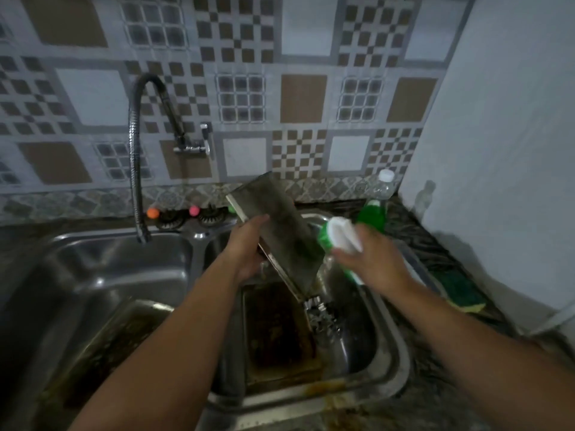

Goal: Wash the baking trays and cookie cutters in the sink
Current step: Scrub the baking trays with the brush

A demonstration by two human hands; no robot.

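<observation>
My left hand (249, 247) grips the left edge of a grey rectangular baking tray (280, 228), tilted up on end over the right basin of the steel sink (401, 356). My right hand (370, 259) holds a green and white scrub pad (337, 236) beside the tray's right edge. A second, greasy brown tray (277, 331) lies in the right basin below. A third dirty tray (112, 346) leans in the left basin. Metal cookie cutters (322, 315) lie in the right basin by the held tray's lower corner.
A flexible tap (137, 169) hangs over the left basin. A green dish soap bottle (371, 216) and a clear bottle (384, 185) stand behind the sink on the right. A green-yellow sponge (460, 290) lies on the right counter. White wall closes the right side.
</observation>
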